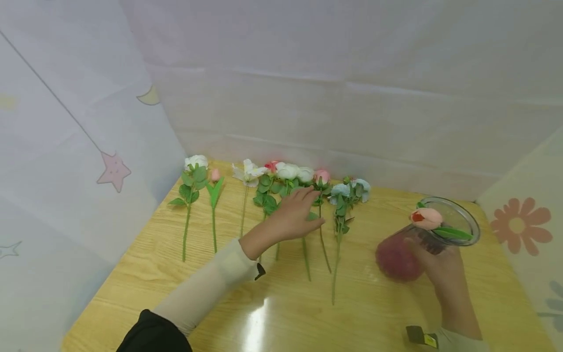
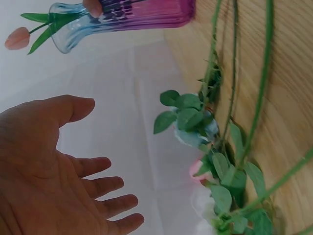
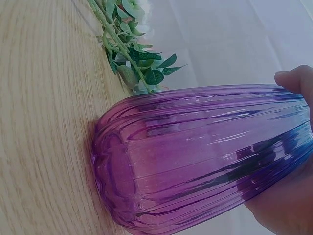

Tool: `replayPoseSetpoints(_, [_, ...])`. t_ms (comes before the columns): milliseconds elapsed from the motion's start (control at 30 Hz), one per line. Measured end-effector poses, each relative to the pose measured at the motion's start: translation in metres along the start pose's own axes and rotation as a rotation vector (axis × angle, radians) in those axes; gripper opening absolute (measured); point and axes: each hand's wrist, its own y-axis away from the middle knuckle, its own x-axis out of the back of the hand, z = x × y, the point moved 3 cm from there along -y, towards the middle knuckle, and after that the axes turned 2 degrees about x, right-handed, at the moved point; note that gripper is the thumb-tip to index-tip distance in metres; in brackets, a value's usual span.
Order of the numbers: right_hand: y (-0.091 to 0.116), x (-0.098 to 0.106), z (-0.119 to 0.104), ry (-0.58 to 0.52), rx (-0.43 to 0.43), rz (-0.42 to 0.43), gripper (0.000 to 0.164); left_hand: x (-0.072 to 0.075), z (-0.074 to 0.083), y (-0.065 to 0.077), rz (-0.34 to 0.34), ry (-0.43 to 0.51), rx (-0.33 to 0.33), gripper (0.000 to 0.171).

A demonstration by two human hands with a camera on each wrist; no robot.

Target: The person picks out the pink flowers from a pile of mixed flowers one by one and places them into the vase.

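Observation:
My right hand (image 1: 445,270) grips a ribbed glass vase (image 1: 398,256) near its neck, at the right of the table. The vase is pink-purple below and blue toward the rim, and its base is at the tabletop in the right wrist view. A peach tulip (image 1: 426,218) with green leaves leans out over the rim. My left hand (image 1: 293,217) hovers above the row of flowers, nearest a pink rose (image 1: 322,176) and white roses (image 1: 288,171). In the left wrist view its fingers (image 2: 102,187) are spread and hold nothing.
Artificial flowers lie in a row along the back of the wooden table (image 1: 145,293): a white rose (image 1: 196,161), a pink tulip (image 1: 215,175), a white lily-like flower (image 1: 249,173) and blue flowers (image 1: 340,190). Their stems point frontward. A patterned cloth (image 1: 281,107) hangs behind.

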Motion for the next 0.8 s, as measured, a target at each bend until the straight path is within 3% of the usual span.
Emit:
replayPoseSetpoints(200, [-0.001, 0.001, 0.001, -0.140, 0.031, -0.018, 0.075, 0.000, -0.023, 0.015, 0.019, 0.004, 0.020, 0.076])
replayPoseSetpoints(567, [-0.002, 0.002, 0.002, -0.062, 0.036, -0.021, 0.075, 0.000, -0.073, 0.039, 0.043, 0.010, 0.140, 0.075])
replayPoseSetpoints(800, [-0.001, 0.001, 0.002, -0.002, -0.005, -0.034, 0.073, 0.006, -0.092, 0.055, 0.074, -0.014, 0.186, 0.072])
